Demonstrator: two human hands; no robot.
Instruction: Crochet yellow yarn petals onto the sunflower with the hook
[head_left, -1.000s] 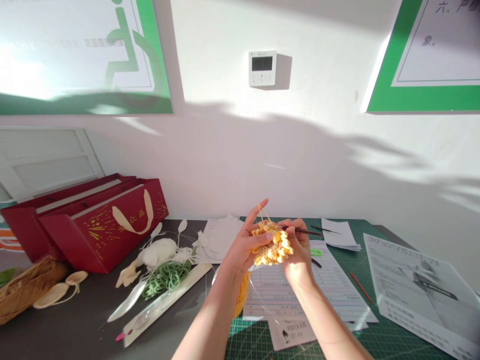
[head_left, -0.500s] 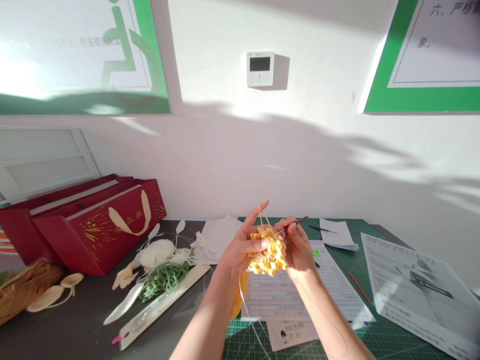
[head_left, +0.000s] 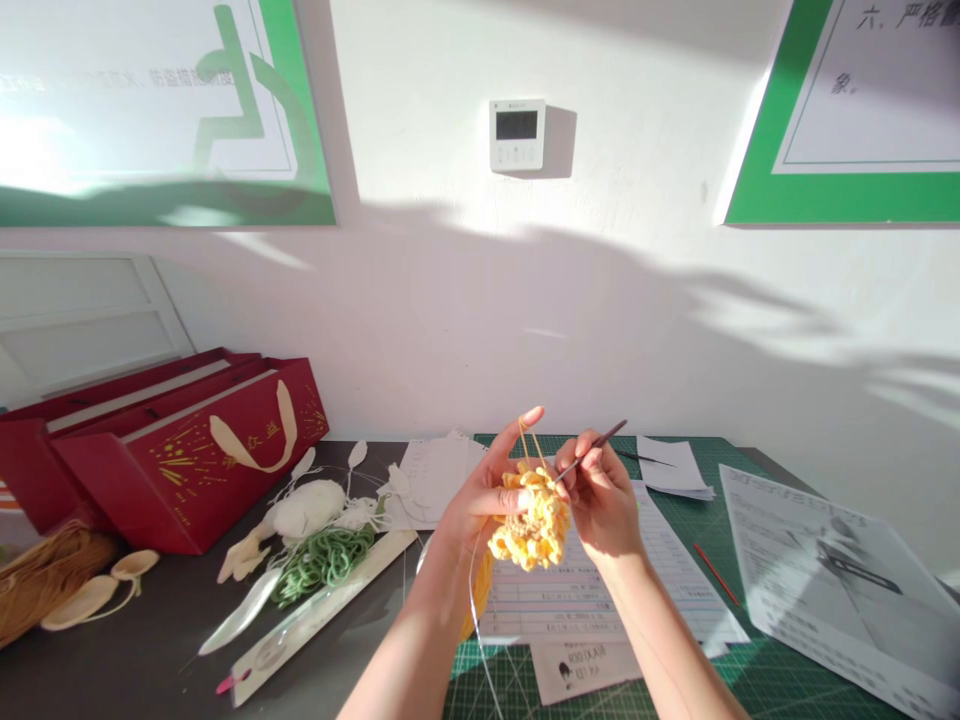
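My left hand (head_left: 491,490) pinches a ruffled yellow crochet piece (head_left: 531,525) with a tan middle, thumb on its front. Yellow yarn (head_left: 529,440) loops over the raised left index finger and runs down to the piece. In my right hand (head_left: 600,495) is a dark crochet hook (head_left: 600,448), slanting up to the right, its tip at the piece's upper right edge. A yellow yarn ball (head_left: 481,590) is partly hidden behind my left wrist. A thin pale strand (head_left: 478,610) hangs below the piece.
Beneath lie printed sheets (head_left: 555,605) on a green cutting mat (head_left: 480,695). Left are green yarn (head_left: 322,565), white yarn (head_left: 309,508), a ruler (head_left: 322,620), brown yarn (head_left: 52,580) and red gift bags (head_left: 187,450). A red pen-like stick (head_left: 716,573) and a paper sheet (head_left: 832,590) lie right.
My right hand has shifted slightly right and the hook now points more steeply upward. The crochet piece sits a little lower and further left. The view has shifted slightly.
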